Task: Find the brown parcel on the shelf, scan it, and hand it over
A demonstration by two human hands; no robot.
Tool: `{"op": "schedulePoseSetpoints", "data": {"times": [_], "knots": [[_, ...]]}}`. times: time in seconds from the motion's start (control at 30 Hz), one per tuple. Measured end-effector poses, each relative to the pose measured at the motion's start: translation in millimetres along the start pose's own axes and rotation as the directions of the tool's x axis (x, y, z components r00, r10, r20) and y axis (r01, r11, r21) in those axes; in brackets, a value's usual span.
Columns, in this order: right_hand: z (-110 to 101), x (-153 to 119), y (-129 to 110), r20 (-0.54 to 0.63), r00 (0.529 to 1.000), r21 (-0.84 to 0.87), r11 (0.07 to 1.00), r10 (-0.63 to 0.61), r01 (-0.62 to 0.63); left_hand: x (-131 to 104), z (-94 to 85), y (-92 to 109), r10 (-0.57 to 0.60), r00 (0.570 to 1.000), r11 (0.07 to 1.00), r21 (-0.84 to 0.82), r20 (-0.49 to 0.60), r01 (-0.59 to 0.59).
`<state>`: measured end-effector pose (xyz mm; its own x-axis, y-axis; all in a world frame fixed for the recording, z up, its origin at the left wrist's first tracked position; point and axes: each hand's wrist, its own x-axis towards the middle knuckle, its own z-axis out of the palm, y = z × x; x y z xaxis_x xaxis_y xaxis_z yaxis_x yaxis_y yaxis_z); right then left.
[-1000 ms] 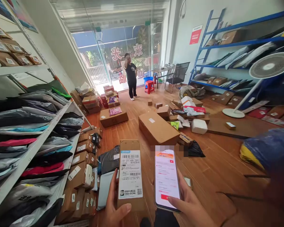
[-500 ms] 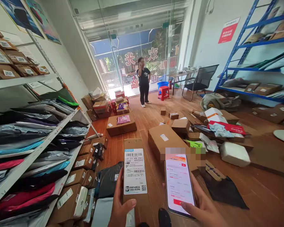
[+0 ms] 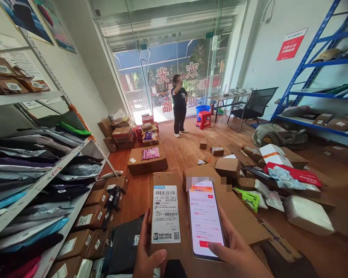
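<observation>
A brown cardboard box (image 3: pixel 174 253) with a white shipping label (image 3: pixel 166 214) on its upper face is gripped by my left hand (image 3: pixel 146 251), the thumb lying over the lower left of the box. To its right, my right hand (image 3: pixel 234 247) holds a smartphone (image 3: pixel 206 220), and its thumb rests on the screen over a red button near the bottom. The lit display shows a list in a white and orange layout. The phone's left edge stands close to the label. Part of the phone's upper area is blurred out.
On the left, a white shelf rack (image 3: pixel 55 170) carries bagged parcels. Cartons line the floor beneath it. A large carton (image 3: pixel 150 158) lies ahead, and piled parcels spread to the right near a white package (image 3: pixel 307 212). A person (image 3: pixel 179 104) stands by the glass front.
The phone has shifted left, closer to the labelled box. My view has moved, so the pile on the right appears farther right. The person's raised arm sits slightly differently.
</observation>
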<state>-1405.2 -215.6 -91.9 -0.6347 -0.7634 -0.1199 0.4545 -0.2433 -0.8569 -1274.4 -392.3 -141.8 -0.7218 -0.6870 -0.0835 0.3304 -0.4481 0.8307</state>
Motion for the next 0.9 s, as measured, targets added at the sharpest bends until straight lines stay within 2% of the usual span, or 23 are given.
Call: {"op": "schedulePoseSetpoints", "data": {"times": [0.17,0.3,0.43,0.53,0.67,0.9], "knots": [[9,85,3,0.028,0.998,0.013,0.999,-0.052,0.052,76,-9.5,16,0.001,1.0,0.999,-0.048,0.031,0.0],[32,149,3,0.018,0.997,0.063,0.995,-0.081,0.08,137,-25.1,38,0.004,0.998,1.0,0.007,0.069,-0.005],[55,194,-1,0.032,0.995,0.079,0.992,-0.096,0.094,185,-40.2,55,-0.003,0.996,0.999,0.038,0.089,0.0],[65,216,-4,0.031,0.993,0.068,0.991,-0.113,0.111,211,-45.9,61,-0.021,0.995,1.0,0.019,0.095,0.019],[70,237,-9,0.03,0.994,0.013,0.994,-0.109,0.109,233,-49.6,63,-0.011,0.998,1.0,0.006,0.057,0.01],[63,270,-6,0.074,0.989,-0.037,0.991,-0.125,0.128,260,-55.8,64,-0.013,0.996,0.999,0.038,0.086,0.01]]}}
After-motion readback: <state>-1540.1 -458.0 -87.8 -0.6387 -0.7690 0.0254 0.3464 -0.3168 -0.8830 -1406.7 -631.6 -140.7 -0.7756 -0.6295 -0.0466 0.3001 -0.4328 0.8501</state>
